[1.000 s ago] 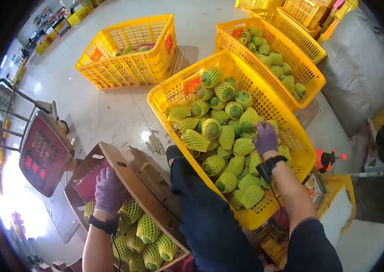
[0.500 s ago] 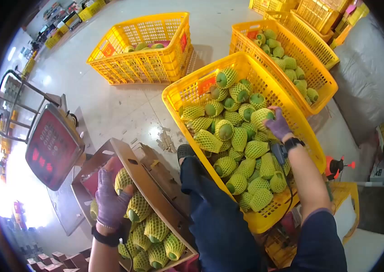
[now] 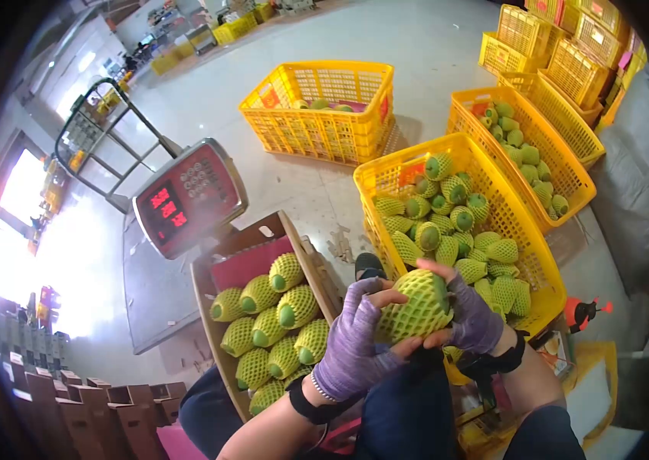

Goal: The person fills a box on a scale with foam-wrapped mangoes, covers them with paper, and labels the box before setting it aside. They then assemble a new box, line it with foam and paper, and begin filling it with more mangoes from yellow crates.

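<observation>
Between my two hands is a green fruit in a yellow-green foam net, held up above my lap. My left hand, in a purple fingerless glove, grips its left side with thumb and fingers. The gloved right hand closes on the opposite side. Below left, a cardboard box with a red lining holds several netted fruits in rows. Behind my right hand, a yellow plastic crate contains many more netted fruits, partly hidden by my hands.
A scale with a lit red display stands beyond the box at left. Another yellow crate with some fruit sits farther back. One more fruit-filled crate is at right, near stacked crates. Folded cardboard stands lower left.
My right hand has lifted a netted fruit out of the crate and brought it toward my lap. My left hand has left the box and taken hold of that fruit too. The view has shifted left.
</observation>
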### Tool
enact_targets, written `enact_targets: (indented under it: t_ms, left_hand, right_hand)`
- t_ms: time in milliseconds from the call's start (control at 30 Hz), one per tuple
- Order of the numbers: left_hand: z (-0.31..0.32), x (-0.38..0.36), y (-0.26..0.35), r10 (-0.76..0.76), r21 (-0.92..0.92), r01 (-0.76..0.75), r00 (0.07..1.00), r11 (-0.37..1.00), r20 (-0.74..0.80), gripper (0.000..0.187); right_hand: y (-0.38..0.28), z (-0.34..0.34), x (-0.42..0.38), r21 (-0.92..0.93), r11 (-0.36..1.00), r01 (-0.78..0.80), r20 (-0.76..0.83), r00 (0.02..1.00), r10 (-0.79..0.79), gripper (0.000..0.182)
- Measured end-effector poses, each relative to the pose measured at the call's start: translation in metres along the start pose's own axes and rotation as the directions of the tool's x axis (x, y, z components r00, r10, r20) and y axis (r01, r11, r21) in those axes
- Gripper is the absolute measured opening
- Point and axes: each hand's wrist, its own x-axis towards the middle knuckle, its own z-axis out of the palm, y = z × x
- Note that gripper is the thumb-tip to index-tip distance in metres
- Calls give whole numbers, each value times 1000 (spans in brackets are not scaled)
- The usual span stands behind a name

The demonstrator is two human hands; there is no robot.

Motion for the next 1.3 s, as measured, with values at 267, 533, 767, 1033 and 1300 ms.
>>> enact_targets:
  t_ms: [267,533,767,1033,1300]
  left_hand:
    - [-48,-17,10,-63,239,53,997,969,34,69]
    - [-208,-18,-160,-488,547,586,807,597,-331,62]
    - [-223,-27,-214,-704,842,515,657,159,-269,70]
    - [-221,-16,-214,-739,979,197,653,-46,-166,71]
    - [-142,-2,-109,-147,596,204,979,777,-143,53]
  right_hand:
    - [19,38,22,-413,910,-42,38,997,63,90]
    - [69,-73,66,-165,954,-252,-383,907,173,44]
    - [200,-144,92,-702,354,-618,-571,785,239,52]
    - [308,-168,121,-832,216,-511,-427,839,338,65]
    - [146,-123,58,-140,955,-261,-502,850,159,46]
